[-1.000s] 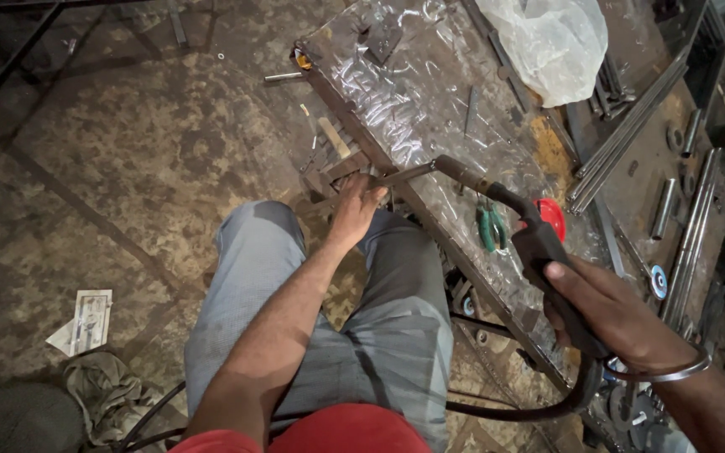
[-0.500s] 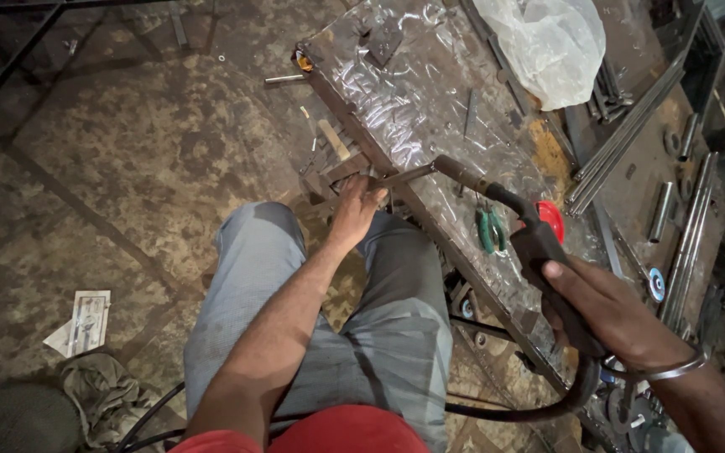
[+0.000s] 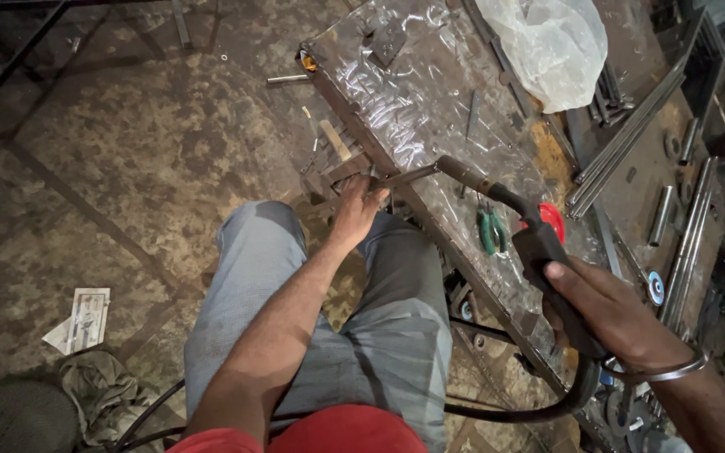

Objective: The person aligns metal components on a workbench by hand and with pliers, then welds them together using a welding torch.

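Head view showed the right hand (image 3: 610, 315) nearest, fingers wrapped tight around the black grip of a welding torch (image 3: 539, 252), whose thick black cable (image 3: 539, 411) looped down under the wrist. A metal bangle (image 3: 660, 371) circled that wrist. The torch's bent neck ran left, its tip ending just beside the left hand (image 3: 358, 210). That hand lay over a small metal bracket (image 3: 333, 176) at the counter's (image 3: 396, 109) edge, above grey-trousered knees, fingers curled on it, though how firmly I could not tell. Farther on the counter lay green-handled pliers (image 3: 488, 231), steel rods (image 3: 623, 143) and a crumpled plastic bag (image 3: 551, 46).
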